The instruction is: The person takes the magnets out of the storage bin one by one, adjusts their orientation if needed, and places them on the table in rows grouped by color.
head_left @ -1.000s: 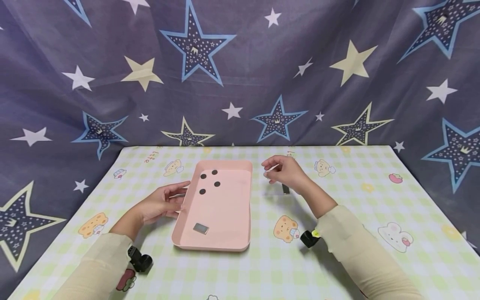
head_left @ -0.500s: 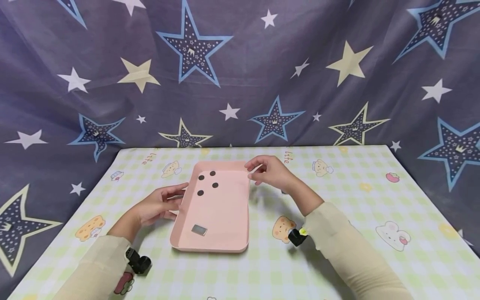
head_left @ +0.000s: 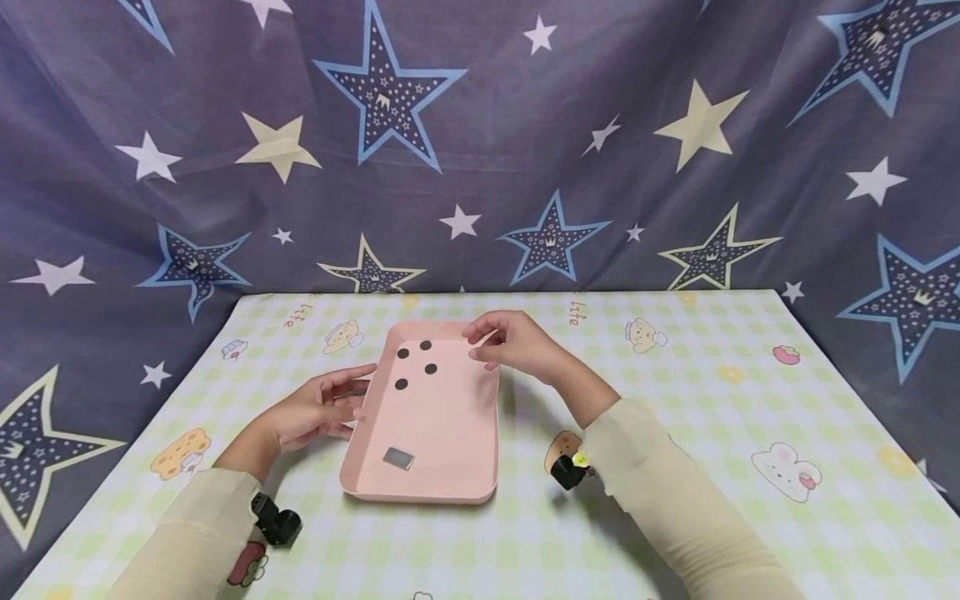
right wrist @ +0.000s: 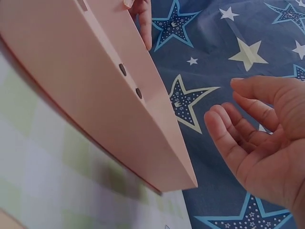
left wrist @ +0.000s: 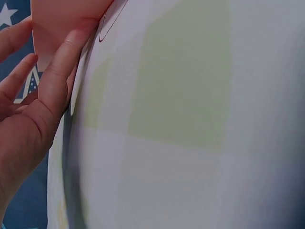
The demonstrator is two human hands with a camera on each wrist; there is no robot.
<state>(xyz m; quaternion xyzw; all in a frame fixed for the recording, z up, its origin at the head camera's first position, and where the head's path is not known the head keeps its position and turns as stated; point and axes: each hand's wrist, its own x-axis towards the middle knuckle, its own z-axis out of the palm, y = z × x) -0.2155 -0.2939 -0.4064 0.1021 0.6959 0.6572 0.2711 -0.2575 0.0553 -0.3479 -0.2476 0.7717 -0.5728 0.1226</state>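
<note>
A pink tray sits on the table with several small black discs near its far left part. A small grey rectangular piece with a silvery edge lies in its near left part. My left hand rests against the tray's left wall, fingers extended; in the left wrist view the thumb lies against the pink side. Over the tray's far right corner hovers my right hand, fingers loosely bent. The right wrist view shows a gap between thumb and fingers, with nothing visible in it.
A checked tablecloth with cartoon prints covers the table. Behind its far edge hangs a dark curtain with stars. A black wrist camera juts from the left sleeve, another black camera from the right.
My right hand has moved left from beside the tray to over its far right corner. The dark rectangle seen earlier under the right wrist is now hidden. The left hand stays put.
</note>
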